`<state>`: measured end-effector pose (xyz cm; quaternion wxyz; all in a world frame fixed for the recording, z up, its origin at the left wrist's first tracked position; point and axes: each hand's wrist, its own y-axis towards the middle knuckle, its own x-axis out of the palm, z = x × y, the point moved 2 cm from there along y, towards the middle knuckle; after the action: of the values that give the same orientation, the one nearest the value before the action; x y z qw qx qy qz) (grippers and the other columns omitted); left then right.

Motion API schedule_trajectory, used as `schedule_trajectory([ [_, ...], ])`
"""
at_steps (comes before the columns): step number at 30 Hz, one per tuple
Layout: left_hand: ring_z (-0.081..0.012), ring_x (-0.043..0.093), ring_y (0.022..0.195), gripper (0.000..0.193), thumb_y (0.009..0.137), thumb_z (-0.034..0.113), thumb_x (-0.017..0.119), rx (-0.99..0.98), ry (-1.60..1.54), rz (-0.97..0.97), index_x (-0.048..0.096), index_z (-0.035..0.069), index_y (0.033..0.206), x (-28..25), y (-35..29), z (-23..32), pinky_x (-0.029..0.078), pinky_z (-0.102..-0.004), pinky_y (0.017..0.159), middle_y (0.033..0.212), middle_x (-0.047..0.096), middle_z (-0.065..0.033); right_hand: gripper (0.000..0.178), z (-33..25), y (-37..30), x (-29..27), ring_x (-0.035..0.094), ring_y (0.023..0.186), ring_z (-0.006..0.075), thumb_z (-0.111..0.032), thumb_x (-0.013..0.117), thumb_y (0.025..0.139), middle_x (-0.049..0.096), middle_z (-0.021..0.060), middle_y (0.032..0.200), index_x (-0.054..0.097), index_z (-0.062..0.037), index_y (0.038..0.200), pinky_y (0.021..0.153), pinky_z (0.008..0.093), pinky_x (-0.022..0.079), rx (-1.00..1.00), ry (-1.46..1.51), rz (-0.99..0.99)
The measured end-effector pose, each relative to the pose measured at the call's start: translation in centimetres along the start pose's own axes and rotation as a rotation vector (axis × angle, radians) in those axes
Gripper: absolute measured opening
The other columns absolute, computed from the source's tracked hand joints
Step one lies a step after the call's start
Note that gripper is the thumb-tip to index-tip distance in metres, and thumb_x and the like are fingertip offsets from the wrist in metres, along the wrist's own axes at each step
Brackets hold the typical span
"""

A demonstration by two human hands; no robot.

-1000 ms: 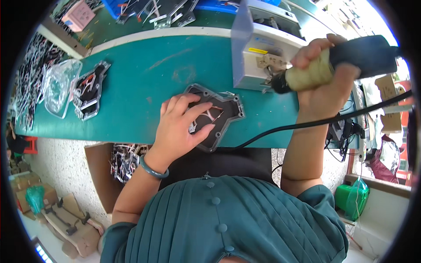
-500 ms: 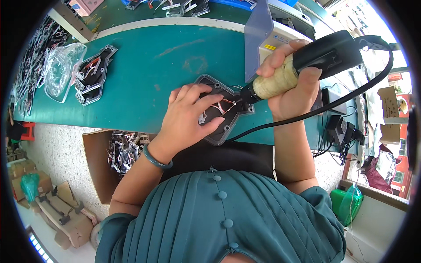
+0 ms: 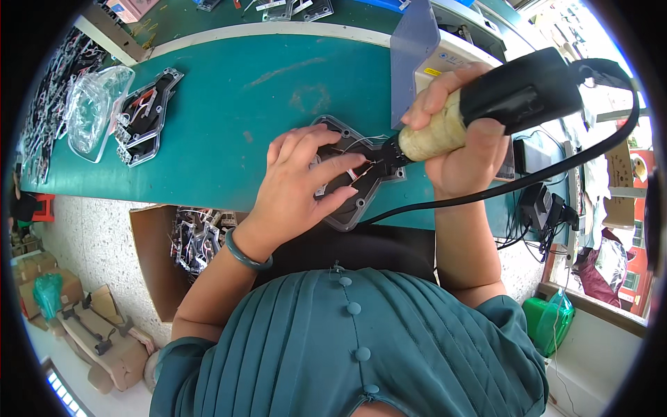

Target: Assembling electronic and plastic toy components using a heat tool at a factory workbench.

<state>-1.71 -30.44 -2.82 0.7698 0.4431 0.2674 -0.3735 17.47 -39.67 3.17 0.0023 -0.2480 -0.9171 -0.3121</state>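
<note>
My right hand (image 3: 467, 153) is wrapped round a black corded electric screwdriver (image 3: 521, 94) with yellowish tape round its front part. Its black nose points left and down at the right part of a clear-edged plastic housing (image 3: 339, 221) on the bench; I cannot make out the bit or a screw. My left hand (image 3: 295, 177) rests over the left side of this housing, fingers spread. Its index finger and thumb are apart, close to thin wires (image 3: 358, 172) on the dark inside. The palm hides part of the housing.
On the green bench (image 3: 222, 139) at left lie a similar housing (image 3: 147, 118) and a clear plastic cover (image 3: 97, 115). A translucent panel (image 3: 410, 62) stands behind the screwdriver. Its thick cable (image 3: 528, 177) loops across my right forearm. Below the bench's left side, a cardboard box (image 3: 154, 260) holds several parts.
The screwdriver has shifted slightly to the right, and its cable bows out farther. My left index finger has moved a little toward its nose. The housing stays nearly in place.
</note>
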Motion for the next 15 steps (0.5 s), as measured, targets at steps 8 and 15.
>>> schedule_trajectory([
  [8, -0.0275, 0.05, 0.131, 0.03, 0.083, 0.03, 0.078, 0.1, 0.064, -0.06, 0.075, 0.024, 0.113, 0.3, -0.2, 0.1, 0.03, -0.0546, 0.114, 0.127, 0.06, -0.0038, 0.067, -0.7, 0.4, -0.4, 0.063, 0.071, 0.0225, -0.051, 0.075, 0.086, 0.063, 0.0147, 0.086, 0.052, -0.0016, 0.125, 0.066, 0.0354, 0.053, -0.059, 0.282, 0.051],
  [15, -0.0265, 0.057, 0.12, 0.035, 0.077, 0.028, 0.085, 0.015, -0.136, 0.032, 0.074, 0.017, 0.108, -0.5, 1.4, 0.8, 0.034, -0.0479, 0.105, 0.115, 0.062, -0.0028, 0.08, -1.4, 0.4, 0.1, 0.063, 0.066, 0.0224, -0.067, 0.076, 0.079, 0.063, 0.0122, 0.086, 0.052, -0.0044, 0.122, 0.064, 0.0381, 0.055, -0.064, 0.352, 0.007],
])
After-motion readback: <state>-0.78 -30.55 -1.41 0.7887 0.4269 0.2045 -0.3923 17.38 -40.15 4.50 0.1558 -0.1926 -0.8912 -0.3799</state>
